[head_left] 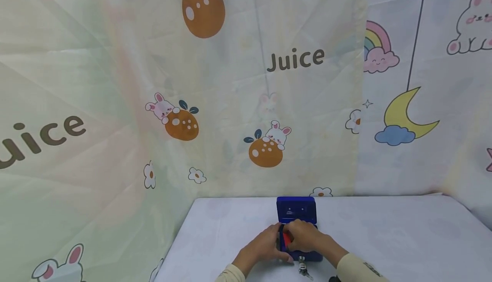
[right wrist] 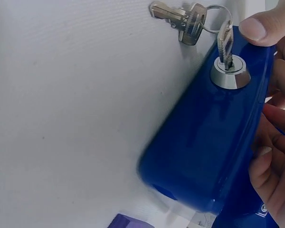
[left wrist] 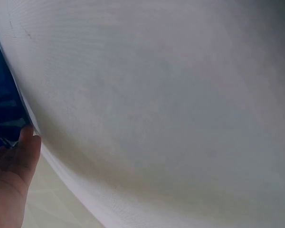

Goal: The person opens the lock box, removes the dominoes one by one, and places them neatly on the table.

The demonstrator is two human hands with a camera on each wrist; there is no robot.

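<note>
A blue metal lockbox (head_left: 307,255) stands on the table with its lid (head_left: 296,210) raised at the back. My left hand (head_left: 265,245) grips its left side, thumb at the front wall. In the left wrist view, fingertips lie against the blue side. Over the open box, my right hand (head_left: 303,235) reaches in with curled fingers, pinching a flat red thing (head_left: 286,238); the hand hides most of it. One key (right wrist: 226,45) sits in the silver lock (right wrist: 230,76) on the front wall, and a second key (right wrist: 183,21) hangs from the same ring.
The table (head_left: 384,230) has a white cover, and its far edge meets a printed curtain (head_left: 230,81). A purple thing (right wrist: 130,222) shows at the bottom of the right wrist view. Something small and dark (head_left: 334,279) lies by the right sleeve.
</note>
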